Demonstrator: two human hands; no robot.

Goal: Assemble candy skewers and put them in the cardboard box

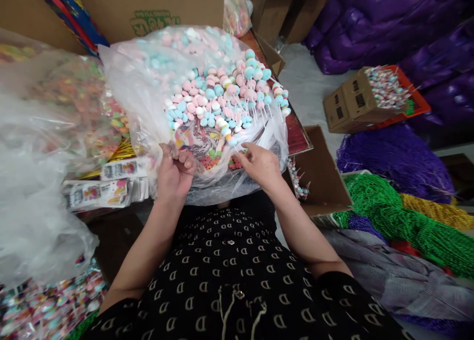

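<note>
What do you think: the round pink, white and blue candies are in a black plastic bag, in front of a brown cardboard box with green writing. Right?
No: the head view shows a cloudy, see-through plastic bag, not black. The round pink, white and blue candies are in it, in front of the brown cardboard box with green writing.

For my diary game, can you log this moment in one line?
left hand: fingers curled, grip unclear | right hand: near candy stick, grip unclear | candies: in plastic bag | packets: beside left hand
</note>
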